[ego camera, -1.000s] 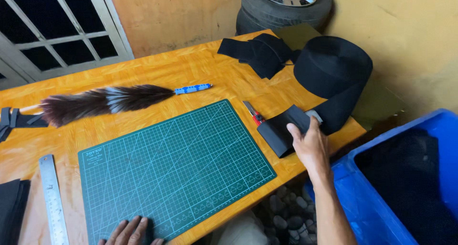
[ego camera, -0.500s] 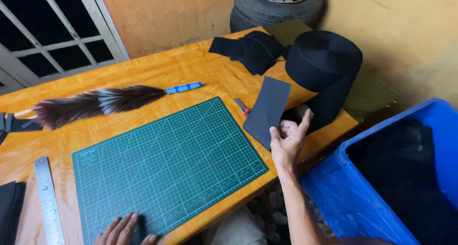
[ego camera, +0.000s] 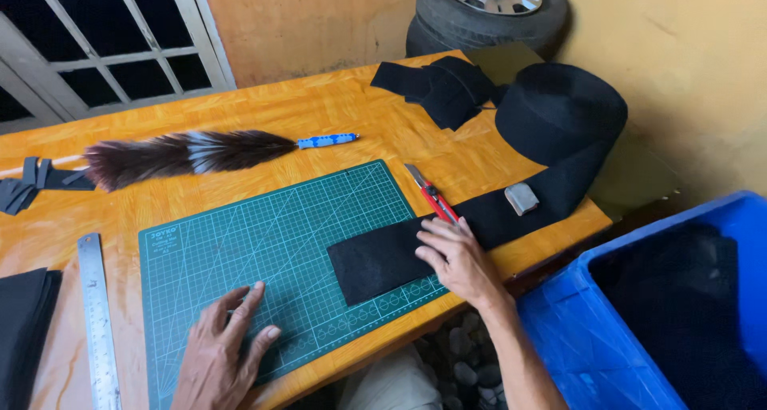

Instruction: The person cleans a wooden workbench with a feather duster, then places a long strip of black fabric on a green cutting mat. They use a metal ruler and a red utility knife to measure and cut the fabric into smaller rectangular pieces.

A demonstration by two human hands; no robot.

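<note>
The right hand (ego camera: 457, 260) presses flat, fingers open, on the black felt strip (ego camera: 382, 260) lying across the green cutting mat (ego camera: 240, 250). The left hand (ego camera: 220, 354) rests open-palmed on the mat's near edge, grasping nothing.

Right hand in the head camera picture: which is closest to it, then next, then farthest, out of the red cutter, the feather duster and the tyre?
From the right hand:
1. Red cutter: just above the fingers, at the green mat's right edge.
2. Feather duster: far off to the left, lying across the table beyond the mat.
3. Tyre: farthest, off the table, against the wall at the back.
</note>
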